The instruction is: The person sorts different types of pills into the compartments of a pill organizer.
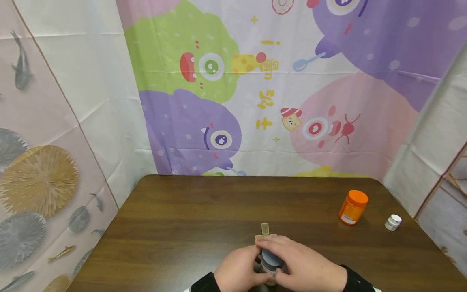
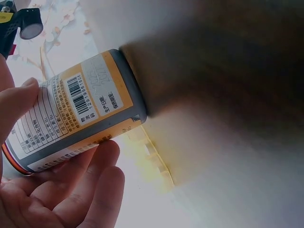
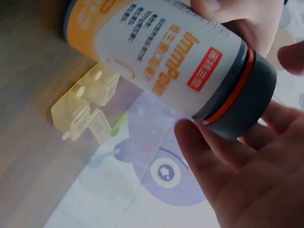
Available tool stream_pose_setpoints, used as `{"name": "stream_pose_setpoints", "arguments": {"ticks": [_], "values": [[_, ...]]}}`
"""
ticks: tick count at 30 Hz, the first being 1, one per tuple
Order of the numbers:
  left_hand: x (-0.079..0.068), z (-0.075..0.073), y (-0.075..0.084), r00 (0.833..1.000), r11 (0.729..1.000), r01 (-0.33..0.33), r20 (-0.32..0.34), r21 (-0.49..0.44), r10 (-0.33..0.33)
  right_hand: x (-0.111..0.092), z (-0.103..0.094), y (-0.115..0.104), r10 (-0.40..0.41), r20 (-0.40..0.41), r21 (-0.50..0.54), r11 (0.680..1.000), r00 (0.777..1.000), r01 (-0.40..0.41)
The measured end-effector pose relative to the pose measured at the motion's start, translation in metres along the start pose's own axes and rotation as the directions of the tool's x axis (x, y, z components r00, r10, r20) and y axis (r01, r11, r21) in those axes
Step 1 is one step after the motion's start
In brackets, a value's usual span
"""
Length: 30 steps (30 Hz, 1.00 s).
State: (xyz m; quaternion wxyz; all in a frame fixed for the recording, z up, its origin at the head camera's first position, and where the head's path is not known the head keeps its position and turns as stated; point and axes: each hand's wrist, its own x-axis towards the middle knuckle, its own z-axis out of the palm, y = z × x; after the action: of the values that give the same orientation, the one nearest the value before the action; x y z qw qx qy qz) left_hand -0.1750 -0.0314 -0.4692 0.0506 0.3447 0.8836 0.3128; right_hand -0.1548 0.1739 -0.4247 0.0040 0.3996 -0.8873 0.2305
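A grey supplement bottle [image 3: 166, 57] with an orange and white label is between my hands at the table's near edge. My left hand [image 1: 235, 267] grips its body; the left wrist view shows the thumb on the barcode side of the bottle [image 2: 80, 104] and fingers beneath. My right hand [image 1: 308, 261] holds the dark grey lid [image 3: 244, 95], above an orange ring, with its fingers about the rim. The lid looks seated on the bottle. Just beyond the hands lies a translucent yellow pill box [image 3: 71, 114], one flap raised, partly hidden in the head view.
An orange jar [image 1: 353, 207] with an orange lid stands at the right of the brown wooden table [image 1: 175, 219]. Farther right, near the table's edge, is a small white bottle [image 1: 393, 222]. A printed cartoon curtain [image 1: 262, 154] hangs behind the table.
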Motion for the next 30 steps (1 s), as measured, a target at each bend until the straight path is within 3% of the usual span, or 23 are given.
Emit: {"name": "stream_pose_setpoints", "arguments": {"ticks": [3, 8, 15, 18, 22, 25, 30], "values": [[0.0, -0.001, 0.0, 1.0, 1.0, 0.006, 0.001, 0.001, -0.006, 0.0, -0.001, 0.002, 0.005, 0.011, 0.0, 1.0, 1.0, -0.005], [0.001, 0.0, -0.001, 1.0, 1.0, -0.009, -0.004, 0.02, 0.009, 0.003, 0.002, 0.003, 0.122, -0.062, -0.004, 0.992, 0.991, -0.122], [0.001, 0.001, -0.001, 1.0, 1.0, -0.013, -0.012, -0.011, 0.013, 0.008, 0.012, 0.0, 0.331, -0.135, -0.091, 0.934, 0.934, -0.345], [0.001, 0.002, -0.001, 1.0, 1.0, -0.009, -0.007, -0.015, 0.009, 0.006, 0.008, 0.001, 0.285, -0.112, -0.072, 0.953, 0.952, -0.293], [0.002, 0.001, 0.0, 1.0, 1.0, -0.01, -0.001, 0.009, 0.01, 0.001, -0.003, 0.004, 0.094, -0.011, 0.026, 0.995, 0.996, -0.093], [0.001, 0.001, 0.001, 1.0, 0.999, -0.004, -0.014, 0.036, 0.005, -0.001, -0.006, 0.006, -0.012, 0.04, 0.035, 0.999, 0.999, 0.01], [-0.001, 0.001, 0.002, 1.0, 0.999, 0.021, -0.022, 0.048, -0.02, 0.0, -0.002, 0.006, 0.009, 0.021, 0.022, 1.0, 1.0, -0.009]]}}
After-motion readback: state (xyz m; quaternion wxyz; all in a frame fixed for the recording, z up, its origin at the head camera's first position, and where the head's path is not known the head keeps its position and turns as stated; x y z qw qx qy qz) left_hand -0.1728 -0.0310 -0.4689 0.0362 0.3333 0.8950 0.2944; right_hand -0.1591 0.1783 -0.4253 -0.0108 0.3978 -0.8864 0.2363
